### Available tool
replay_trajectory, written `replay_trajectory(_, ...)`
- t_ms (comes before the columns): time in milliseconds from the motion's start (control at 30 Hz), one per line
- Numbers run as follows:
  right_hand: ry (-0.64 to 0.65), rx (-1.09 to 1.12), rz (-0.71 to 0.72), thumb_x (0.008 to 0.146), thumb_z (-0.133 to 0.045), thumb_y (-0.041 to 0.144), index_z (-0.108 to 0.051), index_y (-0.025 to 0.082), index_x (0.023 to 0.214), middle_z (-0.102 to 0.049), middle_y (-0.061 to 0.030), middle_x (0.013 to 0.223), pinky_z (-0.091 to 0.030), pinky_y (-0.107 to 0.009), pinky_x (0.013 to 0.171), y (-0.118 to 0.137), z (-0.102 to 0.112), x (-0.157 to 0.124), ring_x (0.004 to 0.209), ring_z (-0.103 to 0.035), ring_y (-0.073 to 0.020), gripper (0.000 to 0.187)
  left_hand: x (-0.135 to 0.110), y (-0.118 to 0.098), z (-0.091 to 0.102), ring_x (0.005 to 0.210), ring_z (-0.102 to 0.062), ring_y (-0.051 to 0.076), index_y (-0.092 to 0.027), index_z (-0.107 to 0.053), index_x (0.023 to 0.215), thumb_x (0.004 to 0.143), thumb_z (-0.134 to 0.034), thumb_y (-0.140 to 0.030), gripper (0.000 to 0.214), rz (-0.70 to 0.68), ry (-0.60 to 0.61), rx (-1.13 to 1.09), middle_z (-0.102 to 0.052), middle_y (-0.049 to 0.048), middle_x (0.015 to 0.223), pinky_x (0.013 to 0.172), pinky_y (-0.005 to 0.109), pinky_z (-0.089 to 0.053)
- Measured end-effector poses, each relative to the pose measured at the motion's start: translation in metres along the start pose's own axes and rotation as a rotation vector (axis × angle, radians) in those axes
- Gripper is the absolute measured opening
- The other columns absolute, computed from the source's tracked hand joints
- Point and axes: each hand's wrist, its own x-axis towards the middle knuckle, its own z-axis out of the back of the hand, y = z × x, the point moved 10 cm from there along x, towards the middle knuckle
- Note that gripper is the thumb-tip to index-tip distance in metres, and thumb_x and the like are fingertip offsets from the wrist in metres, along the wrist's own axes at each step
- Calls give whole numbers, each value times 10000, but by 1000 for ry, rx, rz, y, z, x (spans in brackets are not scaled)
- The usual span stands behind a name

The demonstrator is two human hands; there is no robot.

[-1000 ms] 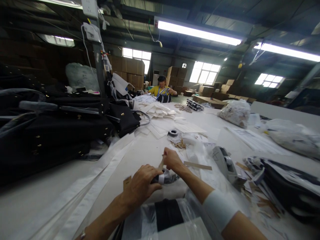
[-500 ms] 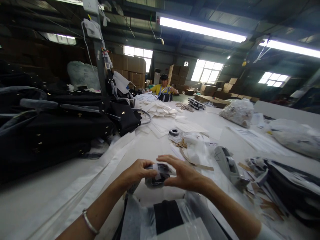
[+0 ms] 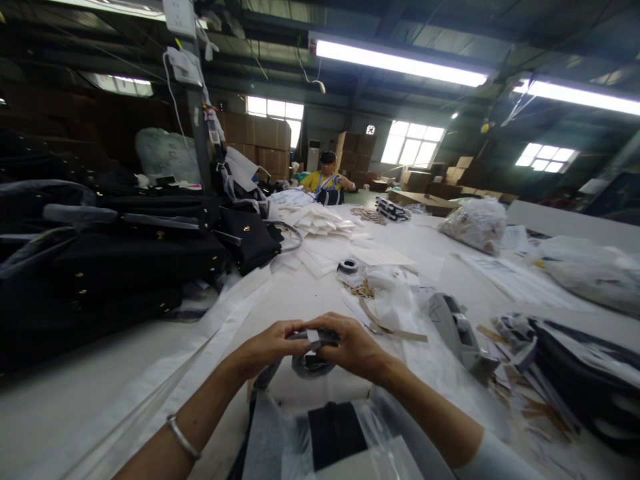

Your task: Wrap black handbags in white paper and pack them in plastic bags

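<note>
My left hand (image 3: 267, 347) and my right hand (image 3: 350, 347) meet above the white table (image 3: 100, 393), both pinched on a small dark rolled strap bundle (image 3: 313, 357) with a white paper band round it. Below my wrists lies a clear plastic bag with a black-and-white item (image 3: 335, 433) inside. A silver bangle sits on my left wrist.
Black handbags (image 3: 115, 267) are stacked at the left. A grey tape dispenser (image 3: 457, 330) stands at the right, near a tape roll (image 3: 347, 267), paper scraps and stacks of white sheets (image 3: 320, 223). Plastic bags (image 3: 473, 223) lie farther right. A person in yellow (image 3: 327, 177) works at the far end.
My right hand came back from a brown tape strip on the table to the bundle. Both hands now pinch it closer together, a little lower than half a second ago.
</note>
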Motion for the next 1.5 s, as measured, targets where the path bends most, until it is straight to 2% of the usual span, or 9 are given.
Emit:
replay_trajectory(200, 19, 140, -225, 663, -746, 120, -619, 253, 1255, -690, -7, 1063, -495, -261, 744, -23, -5, -5, 820, -634, -155, 620, -6, -8, -8, 1058, -615, 247, -186, -675, 1174, 820, -683, -441, 437, 0, 102, -20, -685, 63, 1049, 970, 338, -431)
replay_trajectory(333, -68, 81, -218, 646, -753, 103, -570, 246, 1195, -660, -4, 1031, -474, -267, 712, -22, -1, -8, 784, -602, -152, 596, -11, -21, -7, 1074, -615, 238, -200, -690, 1156, 831, -667, -436, 403, -39, 98, 9, -687, 55, 1029, 1009, 336, -410)
replay_trajectory(433, -180, -19, -129, 660, -762, 103, -564, 225, 1030, -630, -1, 949, -471, -288, 753, -11, 6, -11, 822, -592, -173, 437, -14, -25, -4, 1117, -603, 240, -203, -686, 1174, 832, -658, -455, 426, -34, 100, 55, -690, 52, 1045, 1042, 337, -391)
replay_trajectory(533, -242, -19, 34, 709, -775, 118, -570, 219, 929, -607, -32, 1042, -481, -294, 823, 7, 11, -14, 945, -599, -191, 317, -15, -26, -3, 1154, -587, 243, -202, -674, 1200, 839, -659, -440, 434, -28, 117, 39, -687, 59, 1106, 1066, 344, -370)
replay_trajectory(667, -216, -15, 178, 820, -720, 149, -637, 241, 1055, -587, -65, 1133, -508, -297, 872, 22, 10, -14, 999, -619, -187, 265, -14, -23, -7, 1106, -611, 230, -196, -675, 1197, 852, -660, -431, 418, -18, 151, -97, -698, 73, 1086, 1000, 314, -411)
replay_trajectory(833, -226, -132, 252, 911, -647, 215, -690, 265, 1083, -595, -76, 1171, -521, -324, 880, 31, 13, -15, 1004, -629, -196, 185, -6, -10, -2, 832, -638, 169, -131, -712, 1088, 786, -740, -439, 432, 32, 25, -177, -710, 78, 949, 787, 244, -447)
replay_trajectory(1167, -84, -551, 559, 1003, -428, 141, -680, 203, 965, -669, -55, 837, -431, -365, 783, 66, -8, -25, 815, -566, -196, 263, -2, 2, 3, 656, -558, 129, -133, -749, 849, 654, -815, -414, 349, 71, -163, -176, -677, 34, 756, 641, 228, -405)
replay_trajectory(1300, -98, -546, 379, 942, -527, 140, -665, 198, 807, -611, -47, 758, -408, -343, 714, 56, -10, -14, 752, -518, -197, 202, 1, 7, 8, 659, -563, 139, -131, -752, 810, 627, -836, -427, 358, 44, -212, -119, -682, 32, 738, 659, 244, -406)
replay_trajectory(1500, -236, -88, -224, 642, -795, 98, -606, 198, 687, -594, 19, 767, -421, -278, 702, -7, 8, -3, 783, -554, -172, 219, 0, 4, 9, 752, -605, 164, -148, -750, 898, 662, -814, -450, 389, -16, -242, -62, -713, 47, 825, 718, 259, -427)
